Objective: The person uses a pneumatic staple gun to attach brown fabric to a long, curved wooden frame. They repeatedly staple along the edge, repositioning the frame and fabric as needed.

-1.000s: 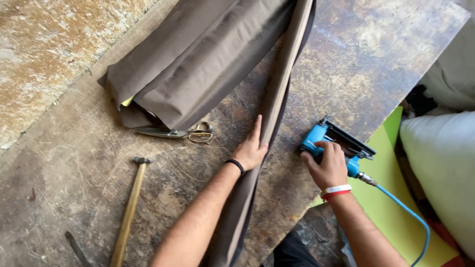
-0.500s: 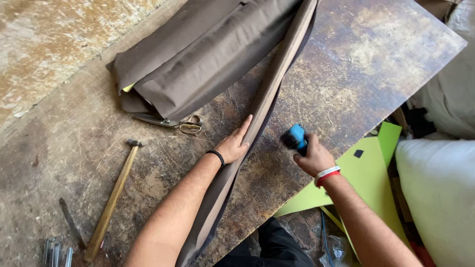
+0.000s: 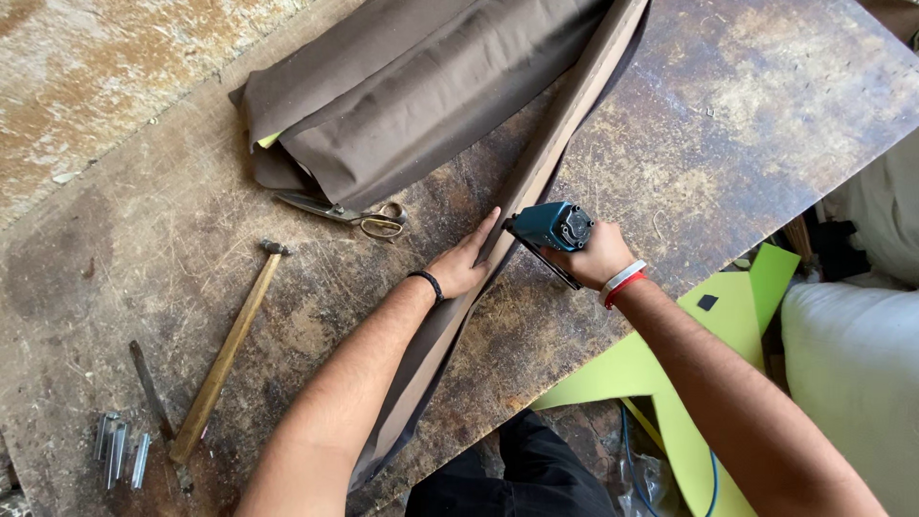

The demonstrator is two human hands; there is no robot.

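A long brown fabric-covered strip (image 3: 565, 124) runs diagonally across a worn wooden workbench (image 3: 747, 115). My left hand (image 3: 464, 263) lies flat on the strip, fingers pointing up along it. My right hand (image 3: 593, 254) grips a blue staple gun (image 3: 550, 228), whose nose touches the strip just right of my left fingertips. At the top of the bench lies a folded pile of the same brown fabric (image 3: 421, 86).
Scissors (image 3: 349, 215) lie beside the fabric pile. A wooden-handled hammer (image 3: 225, 359), a dark metal tool (image 3: 151, 388) and several metal pieces (image 3: 120, 445) lie at the left. Bright green sheet material (image 3: 670, 373) and a white cushion (image 3: 852, 383) sit off the bench's right edge.
My right hand has lifted the staple gun off the bench's right side and brought it left onto the strip. My left hand has stayed pressed on the strip.
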